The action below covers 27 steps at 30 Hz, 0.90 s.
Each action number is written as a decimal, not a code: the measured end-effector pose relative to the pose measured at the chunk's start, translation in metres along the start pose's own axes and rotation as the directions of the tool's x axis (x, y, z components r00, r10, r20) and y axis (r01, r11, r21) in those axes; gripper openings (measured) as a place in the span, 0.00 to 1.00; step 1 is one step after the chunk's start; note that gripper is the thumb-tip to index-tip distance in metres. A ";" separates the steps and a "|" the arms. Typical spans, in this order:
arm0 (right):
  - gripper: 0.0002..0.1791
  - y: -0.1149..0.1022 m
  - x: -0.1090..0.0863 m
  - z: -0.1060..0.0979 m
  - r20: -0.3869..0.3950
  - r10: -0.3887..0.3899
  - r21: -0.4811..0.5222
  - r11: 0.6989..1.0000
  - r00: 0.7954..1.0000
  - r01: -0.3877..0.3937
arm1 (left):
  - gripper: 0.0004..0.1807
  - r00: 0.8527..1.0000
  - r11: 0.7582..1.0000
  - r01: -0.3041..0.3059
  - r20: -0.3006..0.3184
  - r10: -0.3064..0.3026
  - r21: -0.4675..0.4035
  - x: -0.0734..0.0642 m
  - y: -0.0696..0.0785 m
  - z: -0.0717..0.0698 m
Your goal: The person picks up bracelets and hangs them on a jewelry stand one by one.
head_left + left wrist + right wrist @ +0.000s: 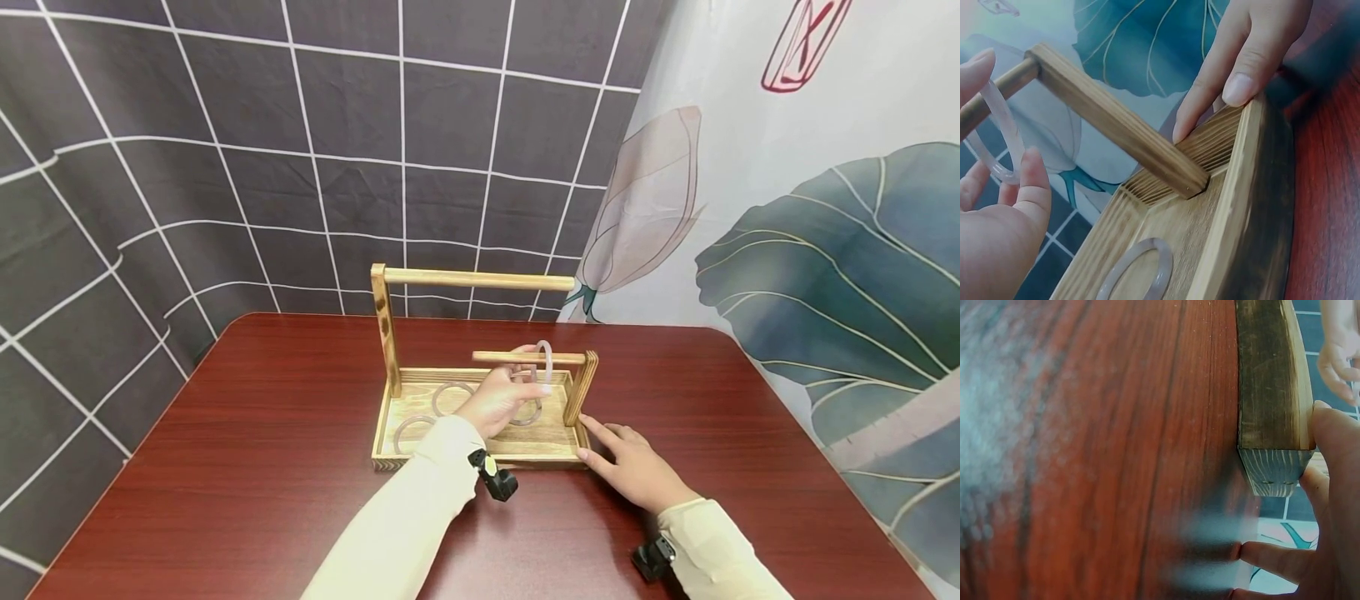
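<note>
My left hand (498,400) pinches a pale translucent bangle (548,367) between thumb and fingers. That bangle stands upright around the short lower bar (487,357) of a wooden display rack, near the bar's post (582,387). The rack's tray (390,461) holds three more bangles lying flat: one bangle (400,433) at the front left, another bangle (442,390) behind it, and a third bangle (1163,275) towards the right. My right hand (633,462) touches the tray's right end with extended thumb and index finger. Its other fingers (1275,559) reach down by the tabletop.
A taller post (386,333) at the tray's left end carries a longer, higher bar (480,279) over the back. The rack stands on a reddish-brown table (247,450). Behind the table hang a dark grid-patterned cloth (337,117) and a white cloth with leaf prints (840,250).
</note>
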State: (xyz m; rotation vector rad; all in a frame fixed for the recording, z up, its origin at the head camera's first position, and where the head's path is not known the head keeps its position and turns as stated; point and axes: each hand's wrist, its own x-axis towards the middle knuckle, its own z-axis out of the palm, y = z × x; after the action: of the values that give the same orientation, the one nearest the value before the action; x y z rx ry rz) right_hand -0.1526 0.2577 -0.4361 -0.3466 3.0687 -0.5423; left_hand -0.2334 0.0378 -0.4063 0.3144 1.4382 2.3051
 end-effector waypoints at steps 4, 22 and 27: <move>0.32 0.001 0.000 0.000 -0.003 -0.001 -0.002 1.000 1.000 0.001 | 0.39 1.000 0.999 0.011 0.000 -0.011 0.034 0.002 -0.002 0.005; 0.33 0.003 0.001 0.004 -0.017 -0.002 0.006 1.000 1.000 0.002 | 0.38 1.000 0.998 -0.013 0.000 0.013 0.068 0.012 -0.011 0.027; 0.32 0.005 0.002 0.005 -0.020 -0.009 -0.001 1.000 1.000 0.009 | 0.38 1.000 0.992 -0.008 -0.023 0.011 0.127 0.014 -0.012 0.030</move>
State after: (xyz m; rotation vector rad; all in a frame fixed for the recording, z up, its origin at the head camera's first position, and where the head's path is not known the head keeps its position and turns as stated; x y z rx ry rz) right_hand -0.1553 0.2601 -0.4421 -0.3568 3.0886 -0.5482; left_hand -0.2315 0.0729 -0.4043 0.3328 1.6016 2.2363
